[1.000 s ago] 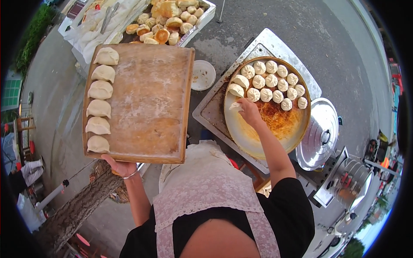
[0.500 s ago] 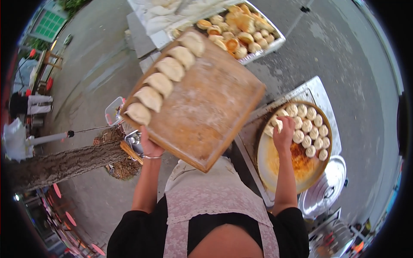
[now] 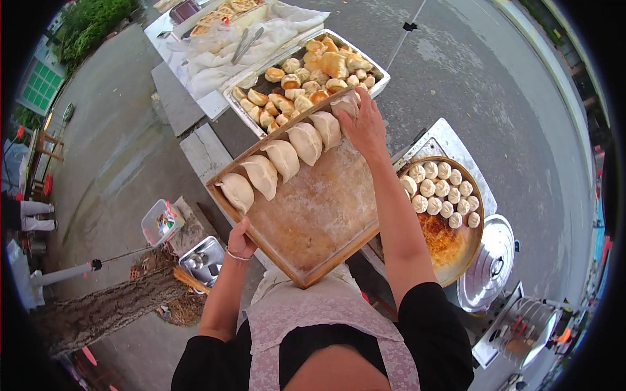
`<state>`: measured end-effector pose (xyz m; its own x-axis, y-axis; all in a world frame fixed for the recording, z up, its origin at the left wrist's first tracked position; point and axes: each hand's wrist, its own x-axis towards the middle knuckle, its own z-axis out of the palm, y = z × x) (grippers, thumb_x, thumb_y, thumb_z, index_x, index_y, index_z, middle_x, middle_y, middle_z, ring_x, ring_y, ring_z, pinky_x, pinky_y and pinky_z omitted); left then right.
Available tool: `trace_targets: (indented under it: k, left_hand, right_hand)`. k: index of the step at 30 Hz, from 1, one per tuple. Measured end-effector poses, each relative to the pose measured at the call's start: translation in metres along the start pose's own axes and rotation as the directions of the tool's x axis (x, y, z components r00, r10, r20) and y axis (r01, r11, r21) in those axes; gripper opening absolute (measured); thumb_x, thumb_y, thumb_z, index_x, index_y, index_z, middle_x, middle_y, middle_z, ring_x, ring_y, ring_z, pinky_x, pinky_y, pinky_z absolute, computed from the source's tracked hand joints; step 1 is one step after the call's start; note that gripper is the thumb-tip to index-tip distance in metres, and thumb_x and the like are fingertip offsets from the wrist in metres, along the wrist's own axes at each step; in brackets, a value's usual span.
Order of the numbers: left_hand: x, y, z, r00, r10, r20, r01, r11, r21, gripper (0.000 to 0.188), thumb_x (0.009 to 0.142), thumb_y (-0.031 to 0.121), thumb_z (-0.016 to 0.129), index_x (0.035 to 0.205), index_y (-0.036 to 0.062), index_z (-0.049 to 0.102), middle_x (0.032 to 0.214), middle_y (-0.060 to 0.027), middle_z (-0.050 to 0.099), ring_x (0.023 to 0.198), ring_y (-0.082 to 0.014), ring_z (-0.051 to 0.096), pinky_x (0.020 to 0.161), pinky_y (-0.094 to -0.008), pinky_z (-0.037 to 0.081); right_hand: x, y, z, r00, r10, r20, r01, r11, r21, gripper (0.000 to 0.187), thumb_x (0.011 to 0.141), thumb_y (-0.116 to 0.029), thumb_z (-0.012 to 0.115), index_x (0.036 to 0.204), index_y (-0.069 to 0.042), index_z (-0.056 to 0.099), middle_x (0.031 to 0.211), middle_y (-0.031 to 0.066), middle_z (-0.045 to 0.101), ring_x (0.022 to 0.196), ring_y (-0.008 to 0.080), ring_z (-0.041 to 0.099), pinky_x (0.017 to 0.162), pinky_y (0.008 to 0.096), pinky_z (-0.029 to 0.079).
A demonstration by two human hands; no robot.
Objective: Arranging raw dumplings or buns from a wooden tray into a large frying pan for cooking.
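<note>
A wooden tray [image 3: 313,208] with raised edges is held tilted in front of me. My left hand [image 3: 241,241] grips its near left edge, thumb on top and fingers out of sight beneath. Along the far left side of the tray lies a row of large raw half-moon dumplings [image 3: 282,160]. At the row's far end my right hand [image 3: 364,127] has its fingers round the last dumpling [image 3: 343,104], which is partly covered. Right of the tray, a round pan [image 3: 471,249] holds small pleated buns [image 3: 441,188] on its far side; its oily browned bottom shows nearer me.
Beyond the tray stands a rectangular tray [image 3: 385,78] of browned buns and pies. White cloth and tongs [image 3: 248,45] lie behind it. A metal lid [image 3: 488,264] leans beside the pan. To the left are a tree trunk [image 3: 104,300], a plastic box [image 3: 160,225] and a metal container [image 3: 210,255].
My right hand has left the pan and reached the far end of the dumpling row. The wooden tray has turned and come slightly nearer, still in my left hand.
</note>
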<state>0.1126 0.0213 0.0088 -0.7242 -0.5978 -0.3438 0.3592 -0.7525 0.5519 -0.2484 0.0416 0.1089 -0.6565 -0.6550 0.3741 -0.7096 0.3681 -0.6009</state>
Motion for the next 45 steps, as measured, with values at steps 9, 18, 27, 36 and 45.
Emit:
trace_targets:
  k: [9, 18, 27, 36, 45]
  left_hand:
    - [-0.002, 0.001, 0.015, 0.999, -0.028, -0.025, 0.029, 0.999, 0.034, 0.060, 0.078, 0.031, 0.065, 0.125, -0.0004, 0.044, 0.122, -0.0112, 0.053, 0.112, -0.0256, 0.052, 0.097, -0.0392, 0.040]
    - [0.000, -0.013, 0.036, 0.998, -0.046, -0.048, 0.052, 0.990, 0.128, 0.060, 0.077, 0.029, 0.064, 0.126, -0.0005, 0.043, 0.123, -0.0119, 0.053, 0.112, -0.0270, 0.052, 0.097, -0.0398, 0.040]
    - [-0.008, -0.010, 0.002, 0.961, 0.216, -0.171, -0.197, 0.973, 0.121, 0.058, 0.084, 0.034, 0.055, 0.128, -0.0003, 0.040, 0.125, -0.0121, 0.050, 0.113, -0.0277, 0.050, 0.098, -0.0418, 0.039]
    - [-0.042, 0.000, 0.017, 0.904, 0.364, -0.225, -0.337, 0.929, 0.152, 0.061, 0.086, 0.038, 0.054, 0.134, 0.0052, 0.034, 0.131, -0.0115, 0.045, 0.116, -0.0283, 0.046, 0.098, -0.0437, 0.038]
    - [-0.049, -0.007, 0.016, 0.866, 0.408, -0.289, -0.359, 0.910, 0.209, 0.061, 0.086, 0.037, 0.054, 0.134, 0.0038, 0.033, 0.131, -0.0120, 0.044, 0.117, -0.0285, 0.045, 0.099, -0.0439, 0.038]
  right_hand:
    - [-0.022, 0.049, 0.002, 0.996, 0.083, -0.014, -0.073, 0.931, 0.358, 0.044, 0.073, -0.019, 0.071, 0.111, -0.006, 0.054, 0.105, 0.0105, 0.055, 0.089, 0.0220, 0.058, 0.079, 0.0319, 0.048]
    - [-0.040, 0.078, -0.031, 0.998, 0.027, -0.048, -0.022, 0.995, 0.092, 0.041, 0.077, -0.022, 0.069, 0.112, -0.006, 0.056, 0.106, 0.0094, 0.059, 0.093, 0.0230, 0.059, 0.081, 0.0342, 0.049]
    - [-0.147, 0.160, -0.144, 0.802, 0.365, 0.474, -0.580, 0.279, 0.766, 0.041, 0.086, -0.013, 0.059, 0.124, -0.006, 0.047, 0.109, 0.0054, 0.059, 0.096, 0.0160, 0.059, 0.077, 0.0285, 0.051]
    - [-0.275, 0.227, -0.100, 0.884, 0.319, 0.342, -0.321, 0.946, -0.053, 0.031, 0.069, -0.003, 0.065, 0.098, -0.013, 0.061, 0.096, 0.0081, 0.063, 0.089, 0.0292, 0.058, 0.077, 0.0355, 0.048]
    - [-0.265, 0.246, -0.056, 0.895, 0.029, 0.445, 0.071, 0.976, -0.208, 0.033, 0.068, 0.002, 0.060, 0.098, -0.012, 0.061, 0.104, 0.0080, 0.053, 0.101, 0.0283, 0.049, 0.082, 0.0367, 0.045]
